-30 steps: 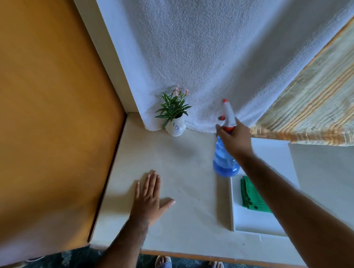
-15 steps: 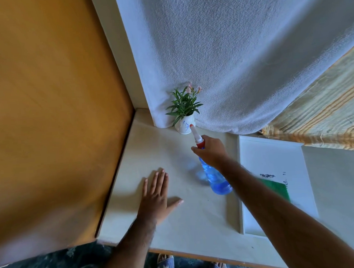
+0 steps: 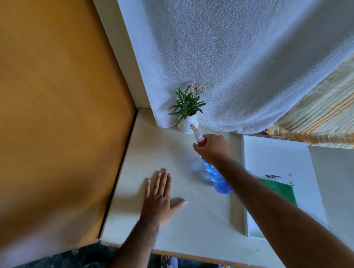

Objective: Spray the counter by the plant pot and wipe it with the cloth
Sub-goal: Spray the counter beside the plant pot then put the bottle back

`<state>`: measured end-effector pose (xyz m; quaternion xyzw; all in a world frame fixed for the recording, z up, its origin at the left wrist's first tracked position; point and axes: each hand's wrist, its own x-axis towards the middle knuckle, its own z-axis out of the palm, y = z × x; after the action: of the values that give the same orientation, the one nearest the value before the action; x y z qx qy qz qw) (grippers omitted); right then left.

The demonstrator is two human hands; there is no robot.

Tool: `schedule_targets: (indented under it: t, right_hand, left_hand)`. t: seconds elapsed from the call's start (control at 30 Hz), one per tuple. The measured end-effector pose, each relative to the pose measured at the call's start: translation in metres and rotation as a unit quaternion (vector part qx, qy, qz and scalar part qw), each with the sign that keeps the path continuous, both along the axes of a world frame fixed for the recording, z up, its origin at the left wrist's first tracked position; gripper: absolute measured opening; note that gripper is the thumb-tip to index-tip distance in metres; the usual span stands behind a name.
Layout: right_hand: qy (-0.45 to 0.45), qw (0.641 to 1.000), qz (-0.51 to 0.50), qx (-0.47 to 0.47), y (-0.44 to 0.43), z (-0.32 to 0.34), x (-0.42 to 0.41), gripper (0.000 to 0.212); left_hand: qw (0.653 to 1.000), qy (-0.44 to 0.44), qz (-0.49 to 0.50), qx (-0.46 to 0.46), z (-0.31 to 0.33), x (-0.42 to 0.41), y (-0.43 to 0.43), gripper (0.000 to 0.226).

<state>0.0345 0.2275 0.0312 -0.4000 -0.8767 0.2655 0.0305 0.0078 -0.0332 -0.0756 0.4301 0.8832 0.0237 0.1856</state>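
My right hand [image 3: 214, 148] grips the neck of a blue spray bottle [image 3: 216, 177] with a red and white nozzle. The bottle is tilted, its nozzle aimed at the base of the small white plant pot [image 3: 188, 125] that holds green leaves and pink flowers at the back of the pale counter [image 3: 158, 148]. My left hand [image 3: 157, 197] lies flat on the counter, fingers spread, nearer the front edge. A green cloth [image 3: 282, 190] lies on a white tray [image 3: 274, 156] to the right, partly hidden behind my right forearm.
A wooden panel [image 3: 49, 119] walls off the counter's left side. A white towel [image 3: 229, 60] hangs behind the pot, with striped fabric [image 3: 323, 119] to its right. The counter's front edge [image 3: 197, 254] is near my feet, which show below it.
My right hand lifted the bottle from beside the tray, tilted it and carried it left toward the plant pot. The left hand has stayed flat on the counter.
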Motion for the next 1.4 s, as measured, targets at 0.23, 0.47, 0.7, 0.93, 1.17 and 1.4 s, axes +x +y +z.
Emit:
schedule_targets:
  t: [0.23,0.47,0.7,0.93,1.17,1.4]
  right_hand:
    - [-0.001,1.000,-0.016,-0.019,0.003,-0.001,-0.002,0.021]
    - [0.008,0.999,-0.005,-0.037,0.002,-0.003,0.005,0.013]
    - [0.231,0.970,-0.055,-0.054,0.015,0.029,0.039,0.021]
    - [0.392,0.907,-0.148,0.038,0.065,0.073,0.072,0.024]
    - [0.393,0.893,-0.200,0.088,0.116,0.057,0.110,0.032]
    - [0.407,0.880,-0.238,0.061,0.136,0.029,0.130,0.035]
  left_hand:
    - [1.000,0.000,0.001,0.003,0.003,0.000,0.000,0.110]
    - [1.000,-0.004,0.003,0.002,0.010,0.002,0.002,0.111]
    - [1.000,0.002,-0.004,0.018,0.012,0.003,0.002,0.113]
    - [1.000,0.003,-0.009,-0.019,0.007,0.000,0.002,0.123]
    - [0.999,-0.006,-0.006,-0.033,0.003,-0.001,0.003,0.125]
    - [0.999,-0.008,-0.005,-0.038,0.002,-0.002,0.003,0.125]
